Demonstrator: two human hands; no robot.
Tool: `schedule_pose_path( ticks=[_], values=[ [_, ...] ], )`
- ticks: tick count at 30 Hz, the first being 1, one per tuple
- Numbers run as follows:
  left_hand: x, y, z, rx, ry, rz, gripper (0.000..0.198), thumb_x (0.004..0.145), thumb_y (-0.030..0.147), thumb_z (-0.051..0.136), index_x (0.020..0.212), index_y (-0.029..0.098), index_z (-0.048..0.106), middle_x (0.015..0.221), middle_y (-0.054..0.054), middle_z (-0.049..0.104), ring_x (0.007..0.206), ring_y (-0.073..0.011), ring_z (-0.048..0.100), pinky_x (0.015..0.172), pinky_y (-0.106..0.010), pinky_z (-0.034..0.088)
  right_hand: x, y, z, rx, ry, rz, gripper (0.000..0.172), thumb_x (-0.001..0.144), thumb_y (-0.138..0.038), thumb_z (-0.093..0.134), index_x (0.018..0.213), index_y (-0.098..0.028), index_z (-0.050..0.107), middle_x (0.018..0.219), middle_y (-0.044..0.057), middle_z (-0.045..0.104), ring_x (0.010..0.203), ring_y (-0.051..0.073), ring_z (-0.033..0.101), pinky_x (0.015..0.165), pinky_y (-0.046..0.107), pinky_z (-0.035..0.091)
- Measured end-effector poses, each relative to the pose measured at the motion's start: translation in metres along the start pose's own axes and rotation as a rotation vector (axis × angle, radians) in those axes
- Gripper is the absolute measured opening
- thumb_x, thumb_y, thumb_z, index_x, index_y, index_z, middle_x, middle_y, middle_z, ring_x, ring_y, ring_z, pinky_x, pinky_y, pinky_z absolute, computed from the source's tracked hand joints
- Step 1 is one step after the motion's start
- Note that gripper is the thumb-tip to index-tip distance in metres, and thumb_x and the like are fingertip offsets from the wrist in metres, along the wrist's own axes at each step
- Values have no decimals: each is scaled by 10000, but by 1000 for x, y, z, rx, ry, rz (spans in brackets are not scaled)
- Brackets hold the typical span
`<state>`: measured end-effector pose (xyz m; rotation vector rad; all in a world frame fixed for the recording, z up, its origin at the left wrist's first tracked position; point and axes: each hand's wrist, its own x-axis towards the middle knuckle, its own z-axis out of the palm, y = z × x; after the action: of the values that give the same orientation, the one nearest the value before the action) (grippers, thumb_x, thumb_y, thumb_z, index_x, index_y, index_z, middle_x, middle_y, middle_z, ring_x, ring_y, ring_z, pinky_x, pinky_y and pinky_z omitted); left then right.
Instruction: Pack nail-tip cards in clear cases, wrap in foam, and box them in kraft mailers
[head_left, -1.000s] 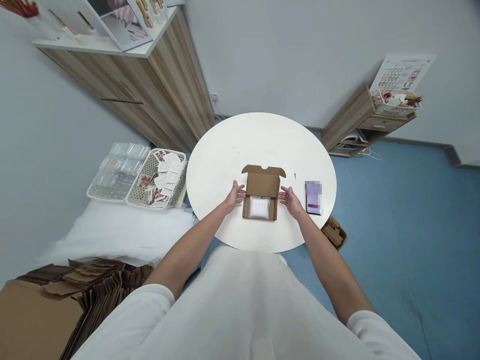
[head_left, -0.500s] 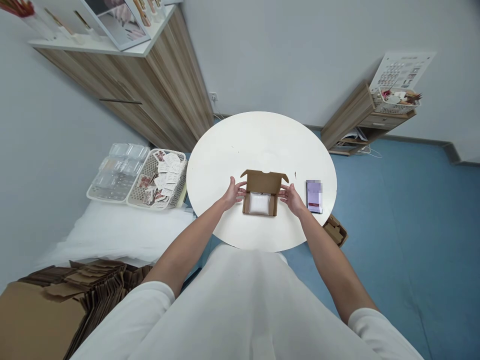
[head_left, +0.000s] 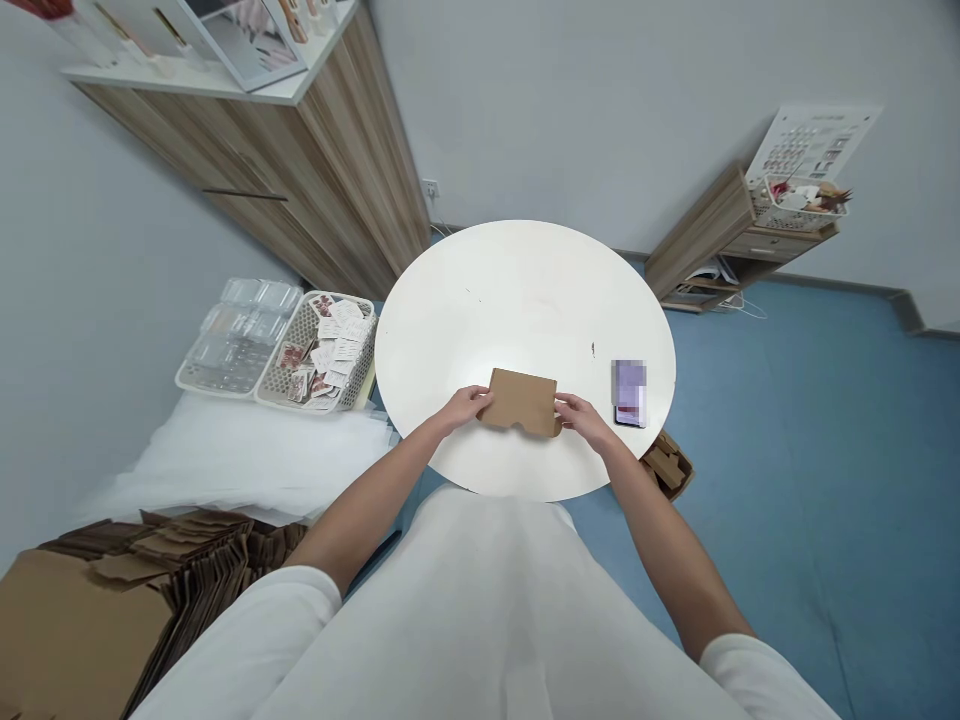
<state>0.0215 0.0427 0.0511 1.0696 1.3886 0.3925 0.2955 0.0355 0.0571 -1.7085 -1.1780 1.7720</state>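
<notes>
A small brown cardboard box lies in front of me on the round white table. Its lid is folded over towards me, and the lid's front flap with a notch sticks out at the near edge. The white packet inside is now hidden under the lid. My left hand is closed on the left edge of the box, thumb and fingers at the lid's side. At the opposite edge, my right hand grips the lid's right side with bent fingers.
A phone lies at the table's right side. Left of the table stand a basket of cards, a tray of clear cases, white sheets and stacked flat cardboard. An open carton is below the table's right edge.
The box lid, upright before, has swung down towards me over the white packet. Both hands have moved slightly nearer to me and now hold the lid's sides.
</notes>
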Motion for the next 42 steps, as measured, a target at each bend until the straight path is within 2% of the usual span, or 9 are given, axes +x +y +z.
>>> schedule_pose_path(
  ticks=[5,10,16,20,23,26,32,37,42],
  values=[
    [3,-14,16,136,185,-71,390,693,465,563,976,203,508,1001,-86,619,855,-216,598,701,-309,440,5,19,22,-164,263,6,404,659,-411,588,1009,-227,506,736,-1,603,730,180,573,654,312,430],
    [6,-23,22,319,230,-159,371,681,440,563,960,219,457,965,-74,616,889,-237,583,707,-327,417,8,33,33,-291,355,26,379,654,-413,557,981,-245,467,694,-15,584,706,188,563,619,313,422],
    [7,-26,27,393,269,-170,391,680,447,553,985,232,435,1004,-67,596,956,-249,549,794,-373,375,6,38,41,-356,381,-22,352,704,-415,498,1009,-246,450,751,4,588,738,196,562,657,324,425],
    [1,-27,28,509,351,13,417,715,399,509,1084,222,426,1190,-96,490,1121,-269,433,875,-399,340,-1,41,46,-373,402,-136,428,732,-423,465,1098,-203,430,1009,74,564,945,214,532,798,350,418],
    [-9,-30,27,551,329,180,475,724,345,495,1173,222,397,1262,-94,435,1177,-268,379,938,-403,305,-13,49,46,-391,404,-209,493,737,-435,465,1159,-187,409,1154,106,503,1084,231,464,904,383,371],
    [-20,-30,26,595,256,273,594,674,265,530,1242,243,357,1286,-76,421,1193,-279,363,973,-409,278,-26,58,45,-481,361,-242,542,723,-432,496,1201,-197,393,1211,105,477,1144,248,421,954,415,330],
    [-24,-26,26,571,156,275,770,626,214,540,1335,248,243,1235,-64,473,1137,-284,419,963,-413,293,-35,67,54,-617,271,-311,636,702,-388,542,1276,-232,316,1249,88,464,1166,273,407,984,467,284],
    [-20,-31,26,559,137,307,831,601,213,576,1349,244,215,1276,-73,432,1159,-291,391,967,-408,290,-36,65,58,-600,254,-297,733,684,-365,563,1327,-233,239,1238,94,460,1147,277,416,970,464,298],
    [-24,-31,26,552,145,355,888,603,221,612,1366,255,161,1210,-85,425,1135,-268,401,954,-402,311,-39,56,50,-520,244,-301,756,675,-388,578,1338,-250,240,1192,81,458,1120,255,425,949,428,337]
  ],
)
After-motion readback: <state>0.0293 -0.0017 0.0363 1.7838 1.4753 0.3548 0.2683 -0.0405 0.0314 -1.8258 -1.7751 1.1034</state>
